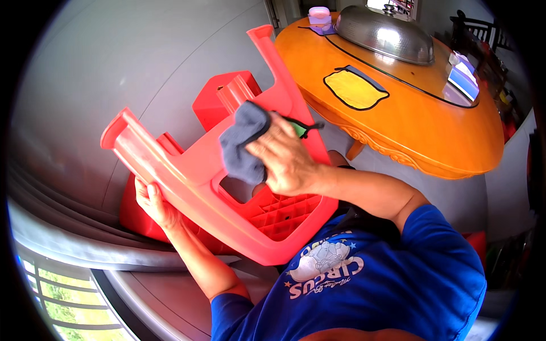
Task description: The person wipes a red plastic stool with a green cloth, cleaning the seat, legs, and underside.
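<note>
A red plastic chair or stool (pixel 187 187) is tilted in front of my body, with two of its legs pointing up and away. The ribbed lattice (pixel 290 213) shows through its frame opening. My left hand (pixel 155 204) grips the chair's left side edge, thumb on top and its other fingers partly hidden. Bunched under my right hand (pixel 283 155) is a dark grey cloth (pixel 245 149) with black edging, pressed against the chair's flat panel. A green patch (pixel 298 128) with a black border pokes out beyond my knuckles.
An oval wooden table (pixel 435 140) stands at the right, bearing a perforated metal dome cover (pixel 384 36), a yellow cloth (pixel 355 89) and a tissue box (pixel 464 81). Another red plastic part (pixel 226 98) lies behind the chair. A grey curtain (pixel 85 230) and barred window (pixel 72 298) are at lower left.
</note>
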Motion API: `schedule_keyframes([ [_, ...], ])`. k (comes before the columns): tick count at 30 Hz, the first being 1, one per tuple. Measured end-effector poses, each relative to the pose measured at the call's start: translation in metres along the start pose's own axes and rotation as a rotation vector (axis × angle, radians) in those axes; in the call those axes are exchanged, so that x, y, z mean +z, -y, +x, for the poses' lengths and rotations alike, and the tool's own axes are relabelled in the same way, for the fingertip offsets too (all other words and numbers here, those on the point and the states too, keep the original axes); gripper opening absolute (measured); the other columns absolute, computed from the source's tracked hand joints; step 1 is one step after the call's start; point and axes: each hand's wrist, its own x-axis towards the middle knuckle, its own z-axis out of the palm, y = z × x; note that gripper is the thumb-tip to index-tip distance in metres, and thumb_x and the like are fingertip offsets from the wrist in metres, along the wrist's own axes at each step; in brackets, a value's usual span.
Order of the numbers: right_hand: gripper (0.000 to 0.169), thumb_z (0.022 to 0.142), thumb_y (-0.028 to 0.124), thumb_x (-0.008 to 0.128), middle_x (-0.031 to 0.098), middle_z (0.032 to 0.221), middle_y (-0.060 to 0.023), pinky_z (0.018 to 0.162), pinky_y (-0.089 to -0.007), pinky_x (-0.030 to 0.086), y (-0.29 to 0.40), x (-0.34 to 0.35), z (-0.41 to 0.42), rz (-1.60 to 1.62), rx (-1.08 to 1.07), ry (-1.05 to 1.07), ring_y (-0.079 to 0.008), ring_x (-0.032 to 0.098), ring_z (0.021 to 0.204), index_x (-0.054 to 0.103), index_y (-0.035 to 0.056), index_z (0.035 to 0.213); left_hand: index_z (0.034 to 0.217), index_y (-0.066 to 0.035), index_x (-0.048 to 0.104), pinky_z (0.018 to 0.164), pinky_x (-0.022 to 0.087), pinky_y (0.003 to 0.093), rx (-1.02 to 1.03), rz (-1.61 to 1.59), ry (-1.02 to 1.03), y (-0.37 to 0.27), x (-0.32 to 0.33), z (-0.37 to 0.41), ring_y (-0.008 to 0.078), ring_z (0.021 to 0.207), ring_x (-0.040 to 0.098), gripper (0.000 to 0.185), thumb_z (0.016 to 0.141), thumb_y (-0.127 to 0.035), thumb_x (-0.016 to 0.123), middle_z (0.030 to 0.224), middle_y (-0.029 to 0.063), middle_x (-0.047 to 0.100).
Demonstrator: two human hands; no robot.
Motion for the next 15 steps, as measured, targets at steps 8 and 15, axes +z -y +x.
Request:
schedule_keyframes([
  [8, 0.063, 0.090, 0.011, 0.056, 0.052, 0.143, -0.0320, 0.115, -0.0542, 0.038, -0.109, -0.002, 0.033, -0.160, 0.144, -0.183, -0.0485, 0.050, 0.134, 0.045, -0.0102, 0.148, 0.142, 0.007, 0.055, 0.102, 0.054, 0.0412, -0.090, 0.037, -0.131, 0.001, 0.017, 0.012, 0.0264, 0.116, 0.066, 0.052, 0.103, -0.027, 0.063, 0.129, 0.0166, 0.066],
  [15, 0.065, 0.097, 0.018, 0.061, 0.047, 0.156, -0.0243, 0.122, -0.0528, 0.033, -0.142, 0.021, 0.006, 0.035, 0.100, 0.022, -0.0423, 0.044, 0.146, 0.042, 0.0056, 0.158, 0.142, 0.009, 0.055, 0.103, 0.053, 0.0421, -0.287, -0.071, -0.189, 0.018, -0.010, 0.033, 0.0290, 0.120, 0.065, 0.059, 0.106, -0.039, 0.055, 0.132, 0.0189, 0.064],
])
